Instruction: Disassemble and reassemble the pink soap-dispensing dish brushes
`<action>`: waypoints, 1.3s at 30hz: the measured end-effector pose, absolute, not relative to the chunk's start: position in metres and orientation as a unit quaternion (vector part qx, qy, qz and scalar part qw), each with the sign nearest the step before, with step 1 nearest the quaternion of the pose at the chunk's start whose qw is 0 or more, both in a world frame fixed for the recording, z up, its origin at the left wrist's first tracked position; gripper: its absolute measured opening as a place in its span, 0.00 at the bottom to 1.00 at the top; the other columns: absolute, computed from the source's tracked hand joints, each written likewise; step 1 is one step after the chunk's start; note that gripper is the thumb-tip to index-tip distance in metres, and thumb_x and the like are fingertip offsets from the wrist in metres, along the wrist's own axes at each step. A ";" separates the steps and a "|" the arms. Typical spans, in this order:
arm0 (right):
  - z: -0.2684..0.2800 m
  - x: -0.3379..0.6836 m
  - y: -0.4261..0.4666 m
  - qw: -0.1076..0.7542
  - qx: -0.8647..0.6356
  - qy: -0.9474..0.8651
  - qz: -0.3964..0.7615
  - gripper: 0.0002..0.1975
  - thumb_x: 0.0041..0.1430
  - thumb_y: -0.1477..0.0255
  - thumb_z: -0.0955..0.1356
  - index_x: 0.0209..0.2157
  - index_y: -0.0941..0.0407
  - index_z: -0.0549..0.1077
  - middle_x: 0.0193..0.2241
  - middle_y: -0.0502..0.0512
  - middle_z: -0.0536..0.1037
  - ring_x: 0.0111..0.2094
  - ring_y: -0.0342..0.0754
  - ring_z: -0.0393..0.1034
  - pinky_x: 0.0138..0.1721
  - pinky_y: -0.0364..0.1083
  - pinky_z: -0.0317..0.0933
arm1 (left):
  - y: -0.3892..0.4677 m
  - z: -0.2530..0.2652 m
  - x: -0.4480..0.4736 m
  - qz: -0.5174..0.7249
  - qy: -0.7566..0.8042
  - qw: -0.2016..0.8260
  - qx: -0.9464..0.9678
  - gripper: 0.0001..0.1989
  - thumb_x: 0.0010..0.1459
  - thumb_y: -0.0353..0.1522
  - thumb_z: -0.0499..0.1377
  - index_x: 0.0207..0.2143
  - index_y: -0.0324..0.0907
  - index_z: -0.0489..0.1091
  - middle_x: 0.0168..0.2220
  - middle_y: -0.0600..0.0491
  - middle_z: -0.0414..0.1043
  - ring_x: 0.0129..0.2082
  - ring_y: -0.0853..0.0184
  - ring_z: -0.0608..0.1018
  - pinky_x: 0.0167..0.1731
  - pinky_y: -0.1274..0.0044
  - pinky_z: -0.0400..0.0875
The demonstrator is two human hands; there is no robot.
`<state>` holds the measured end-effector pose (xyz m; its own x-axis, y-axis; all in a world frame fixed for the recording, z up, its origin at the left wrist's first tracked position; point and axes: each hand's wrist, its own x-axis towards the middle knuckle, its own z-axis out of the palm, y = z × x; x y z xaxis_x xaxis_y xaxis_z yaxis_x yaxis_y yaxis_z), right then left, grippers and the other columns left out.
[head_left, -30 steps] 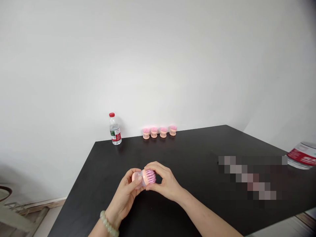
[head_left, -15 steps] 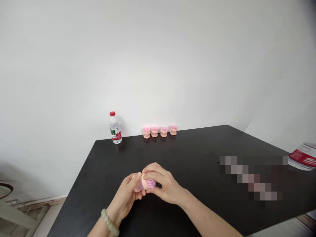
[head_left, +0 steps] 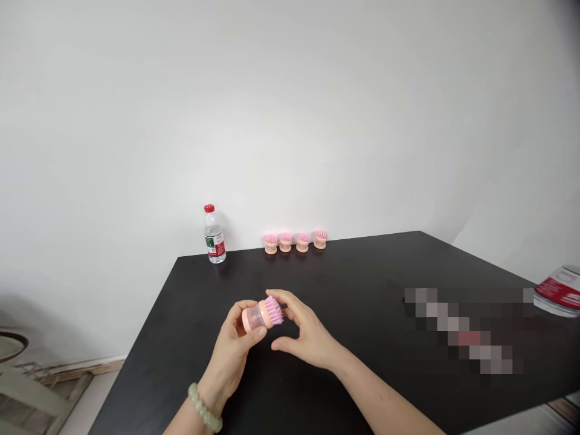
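A small round scrub brush (head_left: 259, 316) has a peach body, a clear middle band and pink bristles. My left hand (head_left: 234, 344) is closed around its body, with the bristles tilted up to the right. Just right of the bristles, my right hand (head_left: 308, 335) is open, its thumb and fingers spread apart in a curve. Some of its fingers pass behind the bristle end, and I cannot tell whether they touch it. A beaded bracelet (head_left: 205, 409) circles my left wrist.
Several matching scrub brushes (head_left: 302, 243) stand in a row by the wall, bristles up, on the black table (head_left: 217, 296). A water bottle (head_left: 214, 238) with a red cap stands left of them. At the far right are a red-and-white item (head_left: 559, 291) and a pixelated patch.
My right hand has let go of the brush and opened to its right. My left hand has turned the brush, so its bristles now point further up.
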<state>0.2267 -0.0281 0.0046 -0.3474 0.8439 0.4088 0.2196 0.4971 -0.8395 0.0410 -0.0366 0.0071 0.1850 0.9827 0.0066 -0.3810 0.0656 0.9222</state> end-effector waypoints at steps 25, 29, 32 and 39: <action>-0.005 0.227 -0.018 0.467 -0.390 -0.687 0.396 0.27 0.51 0.73 0.75 0.54 0.51 0.69 0.46 0.55 0.74 0.48 0.53 0.72 0.44 0.51 0.70 | -0.034 0.001 0.041 0.517 0.378 0.623 0.449 0.26 0.39 0.35 0.75 0.40 0.42 0.71 0.35 0.53 0.76 0.34 0.67 0.72 0.38 0.76 0.66; -0.008 0.225 -0.016 0.475 -0.394 -0.664 0.423 0.24 0.50 0.75 0.74 0.50 0.52 0.71 0.43 0.53 0.75 0.44 0.52 0.73 0.43 0.50 0.69 | -0.033 0.000 0.041 0.513 0.388 0.599 0.476 0.24 0.40 0.35 0.74 0.39 0.43 0.70 0.34 0.55 0.75 0.33 0.68 0.72 0.36 0.77 0.66; -0.011 0.223 -0.015 0.481 -0.387 -0.639 0.458 0.24 0.50 0.74 0.74 0.50 0.52 0.70 0.41 0.53 0.75 0.41 0.50 0.74 0.43 0.50 0.69 | -0.032 -0.002 0.041 0.520 0.398 0.568 0.499 0.22 0.41 0.34 0.73 0.39 0.43 0.70 0.33 0.56 0.74 0.31 0.68 0.72 0.34 0.77 0.66; -0.015 0.220 -0.014 0.492 -0.376 -0.623 0.477 0.20 0.52 0.72 0.72 0.48 0.52 0.69 0.42 0.53 0.75 0.41 0.50 0.74 0.42 0.49 0.70 | -0.029 -0.014 0.042 0.502 0.471 0.435 0.581 0.20 0.47 0.34 0.67 0.44 0.45 0.70 0.41 0.52 0.72 0.39 0.60 0.77 0.39 0.70 0.72</action>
